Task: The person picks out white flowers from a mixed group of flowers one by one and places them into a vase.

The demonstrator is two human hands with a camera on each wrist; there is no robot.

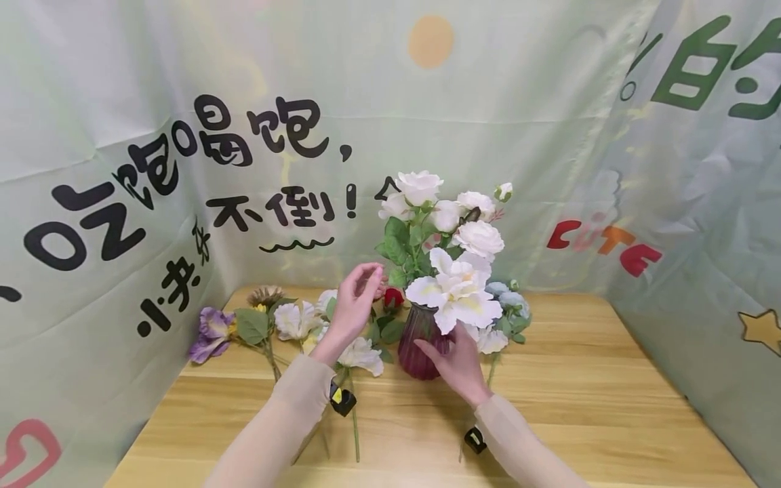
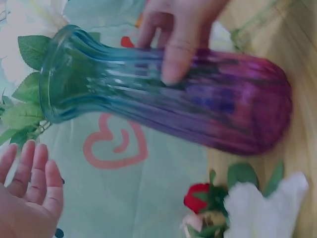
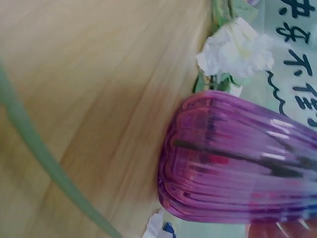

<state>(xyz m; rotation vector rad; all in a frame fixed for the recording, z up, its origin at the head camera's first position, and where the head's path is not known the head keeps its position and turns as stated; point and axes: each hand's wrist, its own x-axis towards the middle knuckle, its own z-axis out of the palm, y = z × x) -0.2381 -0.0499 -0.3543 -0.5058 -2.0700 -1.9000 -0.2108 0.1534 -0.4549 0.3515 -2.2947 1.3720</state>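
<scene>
A ribbed glass vase [image 1: 415,347], blue-green at its neck and purple-pink below, stands on the table. Dark stems show through its glass [image 3: 223,188]. White roses [image 1: 479,238] with green leaves and a large open white flower [image 1: 454,290] rise from its mouth. My right hand [image 1: 459,364] grips the vase's side, its thumb across the glass in the left wrist view. Left of the vase mouth, my left hand [image 1: 356,298] is raised near the leaves and holds nothing. Its fingers [image 2: 38,176] are loosely extended in the left wrist view.
On the wooden table [image 1: 579,407], a purple flower [image 1: 210,335], several white flowers [image 1: 297,320] and a red rose [image 1: 393,298] lie left of and behind the vase. Blue flowers [image 1: 512,301] lie right. A printed cloth backdrop [image 1: 518,81] encloses the back and sides.
</scene>
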